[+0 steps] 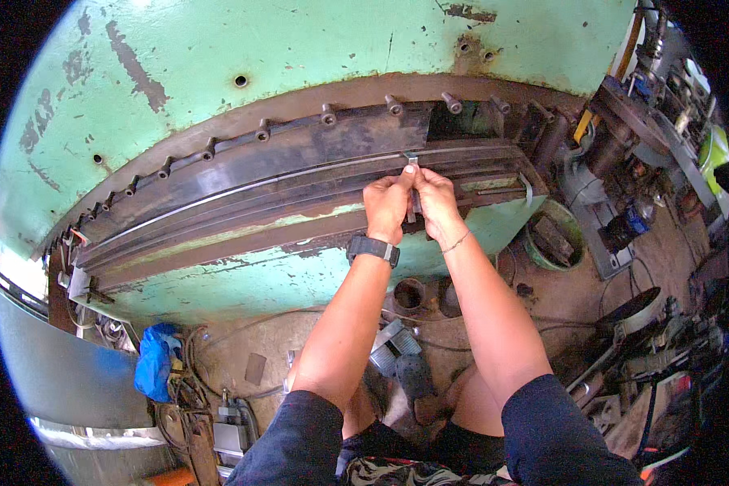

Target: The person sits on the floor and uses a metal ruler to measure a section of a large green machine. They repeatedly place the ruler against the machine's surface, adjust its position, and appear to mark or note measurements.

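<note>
Both my hands are close together over the long die bed (300, 190) of a green press brake. Between them is a narrow metal strip (411, 159), its bright far end showing beyond my thumbs and a darker end hanging below. My left hand (387, 204), with a black watch on the wrist, pinches it from the left. My right hand (436, 200) closes on it from the right. The strip's far end lies near the die groove, just under the dark upper blade (316, 150); whether it touches is unclear. The fingers hide its middle.
A row of bolts (328, 114) runs along the green upper beam (300, 49). On the floor are a foot pedal (395, 344), a short pipe (410, 293), cables and a green bucket (555, 239). A blue bag (157, 361) hangs at left; metal clutter fills the right.
</note>
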The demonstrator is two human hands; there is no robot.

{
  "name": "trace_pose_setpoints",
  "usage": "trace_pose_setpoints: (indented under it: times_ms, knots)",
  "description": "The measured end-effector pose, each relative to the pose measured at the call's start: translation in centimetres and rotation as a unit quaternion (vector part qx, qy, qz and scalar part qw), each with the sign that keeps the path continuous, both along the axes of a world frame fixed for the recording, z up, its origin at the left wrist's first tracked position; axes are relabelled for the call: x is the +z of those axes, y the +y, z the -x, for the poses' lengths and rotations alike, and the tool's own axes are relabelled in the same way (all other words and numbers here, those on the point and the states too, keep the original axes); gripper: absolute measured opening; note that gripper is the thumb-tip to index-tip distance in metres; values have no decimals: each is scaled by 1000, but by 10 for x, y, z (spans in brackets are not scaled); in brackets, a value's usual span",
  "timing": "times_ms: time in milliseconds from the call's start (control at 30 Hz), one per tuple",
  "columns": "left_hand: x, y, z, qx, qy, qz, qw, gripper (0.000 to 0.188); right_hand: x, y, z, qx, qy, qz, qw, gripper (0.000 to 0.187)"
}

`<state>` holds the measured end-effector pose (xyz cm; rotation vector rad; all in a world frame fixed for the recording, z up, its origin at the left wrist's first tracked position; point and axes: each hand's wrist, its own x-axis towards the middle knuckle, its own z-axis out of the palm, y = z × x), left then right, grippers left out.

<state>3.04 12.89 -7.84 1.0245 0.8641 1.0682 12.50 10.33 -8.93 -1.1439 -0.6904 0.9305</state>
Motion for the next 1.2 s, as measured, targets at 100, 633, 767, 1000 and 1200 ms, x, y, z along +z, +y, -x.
trace_pose_setpoints:
  times_ms: [100,633,767,1000,1200]
  knots:
    - [-3,1,1,-17,-7,-1,1000,37,0,0,2,-3,0,-3,1000,31]
    - [-14,10,8,-43,-15,-42,998,40,-10,4,7,-9,-29,-14,999,28]
    - [-11,12,12,-57,22,-59,996,38,-9,7,7,-24,-33,6,999,29]
    - [-16,16,11,-75,-9,-41,996,39,-7,3,6,-3,-28,0,1000,28]
    - [-15,17,13,-91,-9,-40,995,34,-3,-1,7,-1,-34,13,999,26]
